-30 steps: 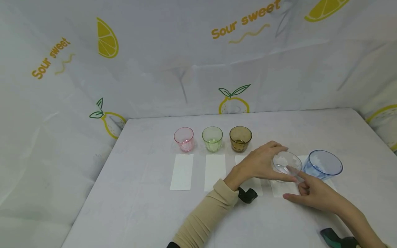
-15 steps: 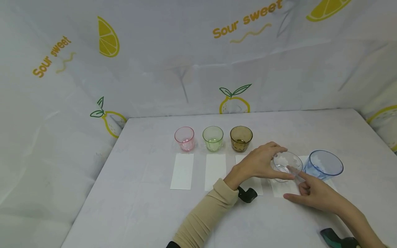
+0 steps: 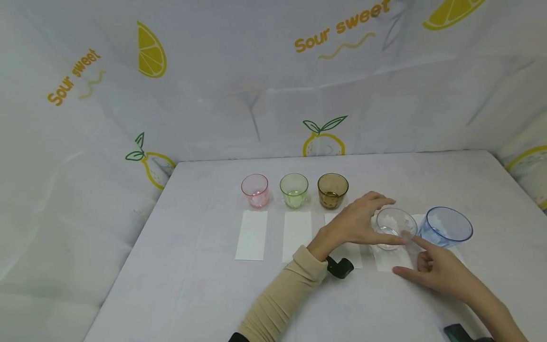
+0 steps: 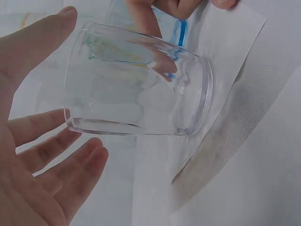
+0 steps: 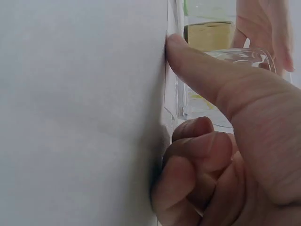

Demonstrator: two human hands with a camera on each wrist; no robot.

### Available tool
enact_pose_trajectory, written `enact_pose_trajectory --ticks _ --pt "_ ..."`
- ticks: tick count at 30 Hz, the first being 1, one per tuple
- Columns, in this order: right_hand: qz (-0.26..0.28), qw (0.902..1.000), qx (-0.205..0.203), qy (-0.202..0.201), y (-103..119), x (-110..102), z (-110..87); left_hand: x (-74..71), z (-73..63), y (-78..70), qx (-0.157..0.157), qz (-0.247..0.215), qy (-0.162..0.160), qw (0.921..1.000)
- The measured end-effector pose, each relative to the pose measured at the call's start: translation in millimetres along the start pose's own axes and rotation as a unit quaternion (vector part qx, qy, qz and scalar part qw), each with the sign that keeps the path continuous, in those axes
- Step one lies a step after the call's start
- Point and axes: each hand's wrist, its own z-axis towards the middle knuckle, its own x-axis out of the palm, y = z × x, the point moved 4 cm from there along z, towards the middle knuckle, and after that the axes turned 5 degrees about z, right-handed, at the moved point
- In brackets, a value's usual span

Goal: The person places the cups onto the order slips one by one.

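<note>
A clear glass (image 3: 396, 222) stands upright on a white paper strip (image 3: 394, 261). My left hand (image 3: 352, 224) is spread around its left side; in the left wrist view the thumb (image 4: 56, 26) is apart from it and fingertips lie right at the rim. My right hand (image 3: 446, 273) is low at the glass's right front, index finger stretched toward its base. In the right wrist view its thumb (image 5: 197, 61) reaches along the tabletop beside the strip, and the other fingers are bent. A blue glass (image 3: 446, 228) stands just right of the clear one.
Behind the hands stand a pink glass (image 3: 255, 192), a green glass (image 3: 294, 192) and a brown glass (image 3: 332, 192) in a row. White strips lie in front of them, such as the leftmost strip (image 3: 251, 235). A white cloth backdrop (image 3: 213, 95) rises behind the table.
My left fingers have loosened and moved slightly away from the clear glass. My right index finger has drawn back a little from its front. The glasses look unmoved.
</note>
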Motion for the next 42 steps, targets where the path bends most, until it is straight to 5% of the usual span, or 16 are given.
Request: enact_pose_trajectory --ticks 6,13,19,27,33,42 --pt "-0.006 0.9981 -0.021 -0.057 5.6 -9.5 -10.5 -12.0 -2.9 2.7 0.000 -0.023 -0.044 0.9988" --pt "0.014 0.9917 -0.059 -0.113 22.3 -31.6 -22.1 -41.9 -10.6 11.1 0.015 -0.046 -0.081 0.9956" --pt "0.027 0.9899 -0.049 -0.130 34.4 -51.9 -25.0 -73.5 -15.4 27.4 0.005 -0.016 -0.094 0.9955" --pt "0.129 0.9793 -0.095 -0.123 51.4 -59.9 -20.4 -107.3 -20.2 57.6 -0.008 -0.038 -0.111 0.9930" --pt "0.164 0.9707 -0.134 -0.114 64.5 -59.1 -14.1 -114.2 -19.6 74.2 0.016 -0.030 -0.121 0.9921" --pt "0.190 0.9684 -0.137 -0.087 82.8 -51.5 -1.1 -107.5 -15.1 89.8 0.036 -0.005 -0.115 0.9927"
